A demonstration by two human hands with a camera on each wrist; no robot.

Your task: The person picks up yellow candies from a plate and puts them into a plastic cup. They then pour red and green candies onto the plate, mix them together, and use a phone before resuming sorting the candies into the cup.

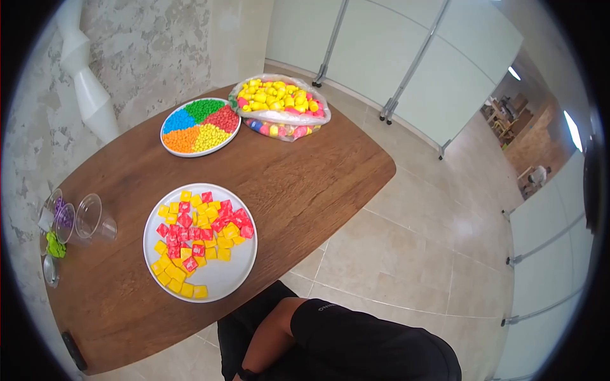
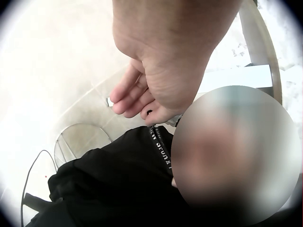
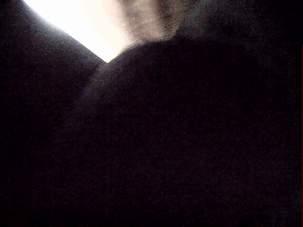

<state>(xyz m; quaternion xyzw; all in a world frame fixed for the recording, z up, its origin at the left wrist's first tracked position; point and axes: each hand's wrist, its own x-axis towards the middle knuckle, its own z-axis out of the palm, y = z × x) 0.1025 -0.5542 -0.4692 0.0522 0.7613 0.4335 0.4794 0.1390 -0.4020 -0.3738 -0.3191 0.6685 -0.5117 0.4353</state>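
In the left wrist view my left hand (image 2: 163, 82) is raised in front of a black top (image 2: 113, 179), its fingers (image 2: 130, 94) loosely bent. A small dark spot shows beside the thumb; nothing plainly held appears there. The right wrist view is mostly black, with a blurred strip of skin (image 3: 144, 19) at its top. At the bottom of the head view, a bare forearm (image 1: 270, 340) with a black wristband (image 1: 248, 373) runs out of frame, its hand hidden. Nearest that arm on the table is a white plate (image 1: 232, 279) of yellow and red square pieces (image 1: 184, 235).
Behind it, a plate (image 1: 184, 154) holds small candies (image 1: 204, 110) sorted into colour sections. An open plastic bag (image 1: 286, 117) of yellow and pink pieces stands beside it. Clear cups (image 1: 89, 216) and a lime-green item (image 1: 54, 246) line the wooden table's (image 1: 305, 171) left side.
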